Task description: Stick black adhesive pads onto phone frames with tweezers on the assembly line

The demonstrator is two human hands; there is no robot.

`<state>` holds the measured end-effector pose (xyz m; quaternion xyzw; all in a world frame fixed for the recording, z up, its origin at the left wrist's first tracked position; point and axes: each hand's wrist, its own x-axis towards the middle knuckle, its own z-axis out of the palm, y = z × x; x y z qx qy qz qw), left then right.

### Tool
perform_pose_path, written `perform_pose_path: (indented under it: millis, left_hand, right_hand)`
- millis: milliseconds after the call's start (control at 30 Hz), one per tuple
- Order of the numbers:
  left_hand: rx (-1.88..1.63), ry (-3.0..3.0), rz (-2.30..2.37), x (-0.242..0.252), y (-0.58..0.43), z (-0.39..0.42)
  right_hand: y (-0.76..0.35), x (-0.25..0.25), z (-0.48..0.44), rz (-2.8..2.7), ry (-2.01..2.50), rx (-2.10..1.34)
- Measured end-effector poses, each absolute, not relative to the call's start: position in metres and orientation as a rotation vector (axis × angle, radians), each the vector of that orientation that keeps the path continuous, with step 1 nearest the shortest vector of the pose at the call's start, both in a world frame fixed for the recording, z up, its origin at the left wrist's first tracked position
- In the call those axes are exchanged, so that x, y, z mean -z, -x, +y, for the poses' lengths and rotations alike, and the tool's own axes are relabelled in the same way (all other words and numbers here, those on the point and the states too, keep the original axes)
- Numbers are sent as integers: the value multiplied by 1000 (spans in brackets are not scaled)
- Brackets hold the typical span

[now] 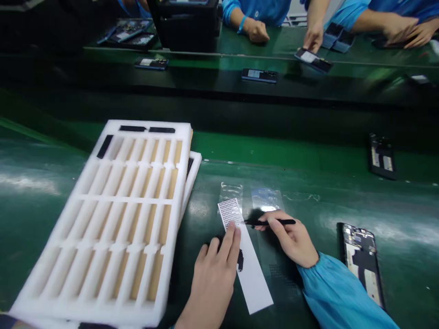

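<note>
A white paper strip [253,283] lies slanted on the green bench, with a grid of small black dots [230,211] at its far end. My left hand [216,278] rests at its left edge, fingers stretched out, fingertips just below the dots. Beside those fingers, a black cut-out shape [240,260] shows on the strip, partly hidden. Black tweezers [279,222] are pinched in my right hand [291,237], their tips at the right side of the dot grid. Whether the tips hold a dot is too small to tell.
A white foam tray [116,198] with slots stands at left on another tray [192,176]. An opened phone [363,260] lies at right. Farther off, phones [259,75] and another phone [382,157] sit along the line. Co-workers' hands [313,36] are at the far bench.
</note>
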<state>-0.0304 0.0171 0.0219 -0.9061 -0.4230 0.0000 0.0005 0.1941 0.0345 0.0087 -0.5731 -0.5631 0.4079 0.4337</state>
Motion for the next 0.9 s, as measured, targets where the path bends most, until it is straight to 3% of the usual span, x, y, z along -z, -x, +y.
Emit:
perform_pose_path:
  millis: [400,667,900]
  left_hand:
    - [-15,2863,-1338,-21,24,20]
    - [-7,2876,-1325,-19,24,17]
    - [43,2841,-1362,-14,21,20]
  right_hand:
    - [-206,-18,42,-1750,1372,-985]
    - [-212,-45,102,-2017,1255,-1409]
    - [-202,-24,108,-1598,1287,-1651]
